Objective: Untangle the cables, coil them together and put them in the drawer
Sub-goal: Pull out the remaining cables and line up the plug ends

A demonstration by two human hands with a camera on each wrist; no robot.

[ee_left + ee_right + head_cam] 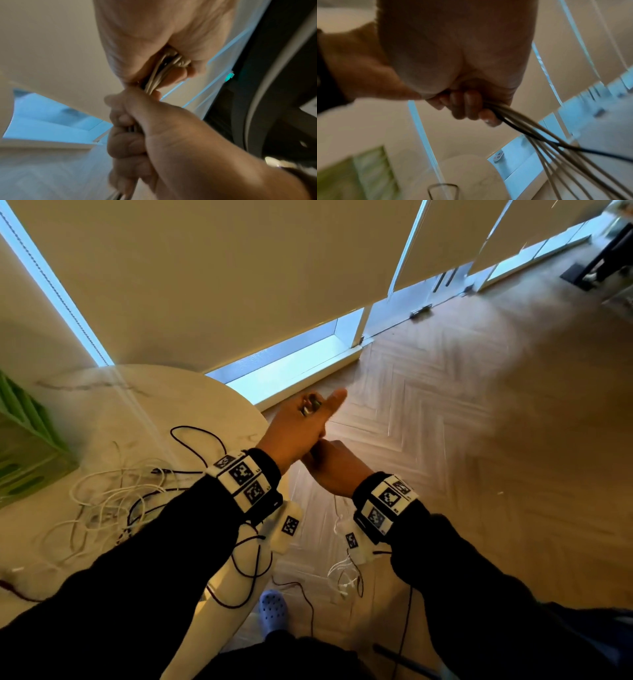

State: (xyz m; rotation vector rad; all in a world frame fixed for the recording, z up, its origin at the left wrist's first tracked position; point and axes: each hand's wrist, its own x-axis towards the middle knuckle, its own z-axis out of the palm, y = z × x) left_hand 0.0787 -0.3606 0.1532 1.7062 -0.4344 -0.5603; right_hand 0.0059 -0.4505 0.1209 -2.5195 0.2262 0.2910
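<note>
Both hands are held over the floor just past the table's edge. My left hand (301, 419) grips a bundle of white and black cables (163, 70) in its fist, thumb stuck out, with metal plug ends (310, 407) poking from the top. Right under it, my right hand (334, 465) curls round the same bundle (489, 106); from it the strands (556, 155) fan out downward. More tangled white and black cable (113, 501) lies on the round marble table (154, 405), and loops (246, 570) hang over its edge to the floor.
A green slatted plastic crate (24, 446) stands at the table's left edge. Cable ends (346, 573) dangle above the herringbone wood floor (479, 440). A pale blue clog (272, 609) is on the floor by the table. Window blinds run behind.
</note>
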